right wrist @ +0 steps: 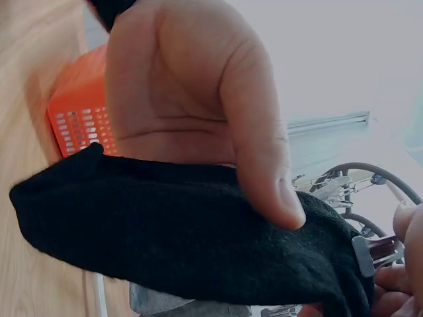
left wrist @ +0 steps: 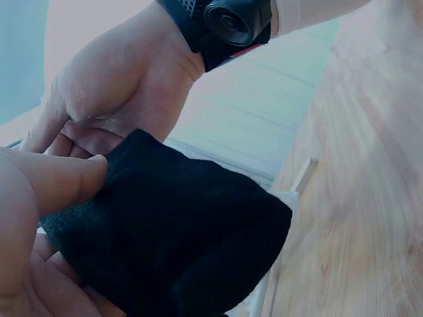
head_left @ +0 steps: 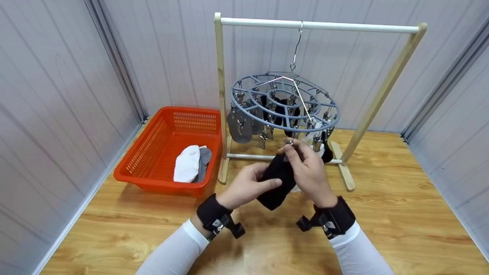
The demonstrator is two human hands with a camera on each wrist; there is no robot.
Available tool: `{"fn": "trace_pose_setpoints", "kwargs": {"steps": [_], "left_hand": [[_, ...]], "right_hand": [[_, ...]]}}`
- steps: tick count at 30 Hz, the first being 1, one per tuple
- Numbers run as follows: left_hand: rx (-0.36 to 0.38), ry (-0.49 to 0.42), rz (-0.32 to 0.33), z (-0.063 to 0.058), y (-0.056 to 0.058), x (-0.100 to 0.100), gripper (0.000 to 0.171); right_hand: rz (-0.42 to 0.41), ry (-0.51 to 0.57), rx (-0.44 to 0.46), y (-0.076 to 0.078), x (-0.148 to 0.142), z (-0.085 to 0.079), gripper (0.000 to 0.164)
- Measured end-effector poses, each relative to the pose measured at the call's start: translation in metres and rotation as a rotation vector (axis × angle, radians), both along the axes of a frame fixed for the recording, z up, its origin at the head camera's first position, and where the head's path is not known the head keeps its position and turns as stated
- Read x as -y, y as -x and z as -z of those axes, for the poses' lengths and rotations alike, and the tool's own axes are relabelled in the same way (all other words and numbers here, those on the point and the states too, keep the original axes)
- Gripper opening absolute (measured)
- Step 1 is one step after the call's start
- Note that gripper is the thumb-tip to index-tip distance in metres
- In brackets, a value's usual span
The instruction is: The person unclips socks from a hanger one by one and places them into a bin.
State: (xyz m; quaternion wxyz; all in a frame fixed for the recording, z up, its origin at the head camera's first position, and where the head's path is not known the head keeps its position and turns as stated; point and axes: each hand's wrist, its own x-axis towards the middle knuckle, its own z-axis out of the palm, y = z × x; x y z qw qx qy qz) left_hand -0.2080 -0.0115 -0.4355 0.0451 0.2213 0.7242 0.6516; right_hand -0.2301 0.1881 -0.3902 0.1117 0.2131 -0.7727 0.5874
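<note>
A black sock [head_left: 276, 179] hangs below the front of a round blue-grey clip hanger [head_left: 267, 124]. My left hand [head_left: 248, 185] holds it between thumb and fingers, the thumb lying on the near face. My right hand [head_left: 311, 172] pinches a metal clip [head_left: 290, 142] at the sock's top edge. In the right wrist view the clip [right wrist: 363, 256] sits over the cuff, the fingertips behind it. The left wrist view shows the sock's [left wrist: 178, 224] ribbed cuff near both hands. Grey socks [head_left: 240, 126] and black socks [head_left: 284, 110] hang from other clips.
The hanger hooks onto a white rail [head_left: 321, 25] of a wooden stand [head_left: 221, 95]. Left of it is an orange basket [head_left: 153, 179] with a white sock [head_left: 187, 163] and a grey sock [head_left: 204, 162]. Ribbed walls [head_left: 49, 95] enclose the wooden surface [head_left: 401, 214].
</note>
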Motion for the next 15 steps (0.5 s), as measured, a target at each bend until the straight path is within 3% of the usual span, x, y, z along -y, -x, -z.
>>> {"fn": "trace_pose_setpoints", "kwargs": {"steps": [8, 15], "left_hand": [[-0.025, 0.024, 0.002, -0.0012, -0.0009, -0.0004, 0.026], [-0.029, 0.017, -0.001, 0.0001, -0.0004, 0.0010, 0.024]], "right_hand": [[-0.004, 0.121, -0.025, 0.0005, -0.0013, -0.0024, 0.023], [-0.008, 0.148, -0.062, -0.0004, -0.0040, -0.0054, 0.016]]}}
